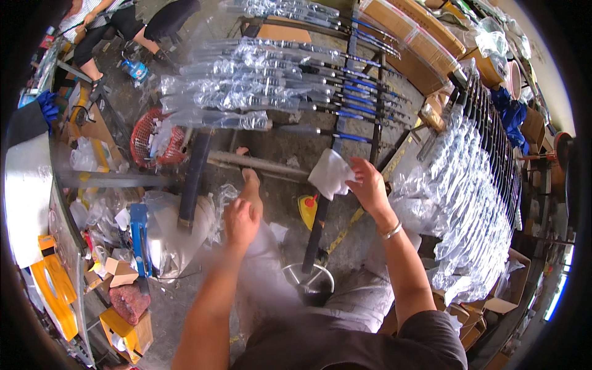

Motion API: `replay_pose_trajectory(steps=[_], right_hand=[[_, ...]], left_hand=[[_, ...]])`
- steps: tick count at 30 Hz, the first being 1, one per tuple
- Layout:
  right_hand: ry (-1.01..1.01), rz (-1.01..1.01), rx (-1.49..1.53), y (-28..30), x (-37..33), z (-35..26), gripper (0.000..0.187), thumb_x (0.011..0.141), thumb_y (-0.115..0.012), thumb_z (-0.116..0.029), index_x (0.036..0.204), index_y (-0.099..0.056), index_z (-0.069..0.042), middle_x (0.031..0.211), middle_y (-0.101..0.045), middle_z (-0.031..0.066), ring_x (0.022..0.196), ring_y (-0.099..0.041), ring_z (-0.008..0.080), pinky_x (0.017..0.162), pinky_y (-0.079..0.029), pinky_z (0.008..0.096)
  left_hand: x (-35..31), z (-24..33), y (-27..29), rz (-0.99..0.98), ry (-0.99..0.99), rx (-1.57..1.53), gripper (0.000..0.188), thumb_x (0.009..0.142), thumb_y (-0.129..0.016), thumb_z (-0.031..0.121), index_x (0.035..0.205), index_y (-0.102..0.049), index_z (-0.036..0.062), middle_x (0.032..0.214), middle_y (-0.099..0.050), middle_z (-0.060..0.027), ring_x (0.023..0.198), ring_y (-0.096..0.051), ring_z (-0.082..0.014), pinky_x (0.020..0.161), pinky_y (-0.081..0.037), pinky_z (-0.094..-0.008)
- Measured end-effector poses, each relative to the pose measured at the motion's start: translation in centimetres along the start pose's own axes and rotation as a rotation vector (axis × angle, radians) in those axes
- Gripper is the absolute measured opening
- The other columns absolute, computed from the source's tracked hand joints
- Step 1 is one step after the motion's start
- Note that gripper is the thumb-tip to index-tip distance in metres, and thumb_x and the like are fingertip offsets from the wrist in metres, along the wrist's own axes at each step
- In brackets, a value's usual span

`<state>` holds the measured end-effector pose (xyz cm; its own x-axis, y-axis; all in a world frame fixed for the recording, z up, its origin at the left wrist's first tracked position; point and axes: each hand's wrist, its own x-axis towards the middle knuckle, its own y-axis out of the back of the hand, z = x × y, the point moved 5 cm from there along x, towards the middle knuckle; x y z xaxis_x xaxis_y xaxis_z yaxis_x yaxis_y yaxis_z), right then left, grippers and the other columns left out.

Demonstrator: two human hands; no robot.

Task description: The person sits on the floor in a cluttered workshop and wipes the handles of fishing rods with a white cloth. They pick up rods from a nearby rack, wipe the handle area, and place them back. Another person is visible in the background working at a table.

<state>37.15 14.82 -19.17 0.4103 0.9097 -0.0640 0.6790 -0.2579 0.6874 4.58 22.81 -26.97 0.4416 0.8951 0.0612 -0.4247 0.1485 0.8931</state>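
A white cloth (pixel 331 174) hangs from my right hand (pixel 370 187), pinched between thumb and fingers over the dark padded bar (pixel 319 228) of a rack. Near my lower leg, my left hand (pixel 242 222) is curled closed, its back toward me; anything inside it is hidden. Beyond both hands, several fishing rods (pixel 354 98) lie side by side across the rack. Clear plastic sleeves (pixel 231 86) cover their handle ends on the left, and the blue and black shafts point right. The nearest sleeved rod (pixel 216 119) lies a little apart from the others.
Many more sleeved rods (pixel 462 185) lean in a row at my right. A red plastic basket (pixel 140 139) holds scraps at the left, near a blue jug (pixel 134 71). Another person's legs (pixel 117 34) show far left. Cardboard boxes (pixel 410 46) stand behind. A round metal stool (pixel 308 280) is below me.
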Motion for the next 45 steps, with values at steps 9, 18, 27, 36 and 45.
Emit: replay_pose_trajectory(steps=[9, 18, 27, 36, 45], right_hand=[[0.263, 0.196, -0.081, 4.8, 12.7, -3.9, 0.036, 0.076, -0.071, -0.008, 0.111, -0.061, -0.003, 0.1, -0.065, 0.0151, 0.094, -0.065, 0.0315, 0.08, -0.052, 0.0375], [0.285, 0.28, -0.465, 3.2, 36.6, -2.3, 0.048, 0.079, -0.071, -0.021, 0.12, -0.051, -0.006, 0.115, -0.059, 0.0186, 0.111, -0.055, 0.0356, 0.092, -0.047, 0.0444], [0.203, 0.275, -0.724, 0.1, 46.8, 0.8, 0.044, 0.082, -0.061, -0.012, 0.123, -0.048, -0.008, 0.122, -0.056, 0.0156, 0.117, -0.053, 0.0321, 0.095, -0.045, 0.0435], [0.225, 0.357, -0.85, 0.6, 49.9, 1.4, 0.02, 0.088, -0.052, -0.011, 0.108, -0.052, -0.008, 0.104, -0.059, 0.0168, 0.1, -0.061, 0.0334, 0.079, -0.05, 0.0459], [0.32, 0.281, -0.721, 1.6, 44.0, -0.7, 0.019, 0.089, -0.042, -0.005, 0.106, -0.049, -0.009, 0.101, -0.064, 0.0146, 0.098, -0.063, 0.0348, 0.086, -0.046, 0.0523]], left_hand=[[1.1, -0.4, 0.3, -0.045, -0.023, -0.046, 0.016, 0.073, -0.066, 0.014, 0.085, -0.06, 0.0052, 0.093, -0.059, -0.0126, 0.089, -0.056, -0.0357, 0.078, -0.044, -0.0467], [2.1, 0.3, 0.0, -0.074, -0.029, -0.014, 0.018, 0.072, -0.067, 0.012, 0.088, -0.062, 0.0056, 0.094, -0.061, -0.0107, 0.087, -0.057, -0.0337, 0.077, -0.045, -0.0441], [3.0, 0.4, -0.4, -0.203, 0.036, -0.049, 0.016, 0.071, -0.067, 0.01, 0.086, -0.062, 0.007, 0.09, -0.062, -0.0089, 0.082, -0.059, -0.0323, 0.073, -0.046, -0.0432], [3.2, 0.4, -0.3, -0.069, -0.01, -0.104, 0.017, 0.072, -0.067, 0.009, 0.087, -0.062, 0.0075, 0.089, -0.062, -0.0085, 0.081, -0.06, -0.0315, 0.072, -0.046, -0.0435], [2.7, 0.3, 0.0, -0.098, 0.009, -0.099, 0.017, 0.071, -0.066, 0.008, 0.088, -0.062, 0.0078, 0.09, -0.062, -0.0082, 0.082, -0.06, -0.0315, 0.072, -0.045, -0.044]])
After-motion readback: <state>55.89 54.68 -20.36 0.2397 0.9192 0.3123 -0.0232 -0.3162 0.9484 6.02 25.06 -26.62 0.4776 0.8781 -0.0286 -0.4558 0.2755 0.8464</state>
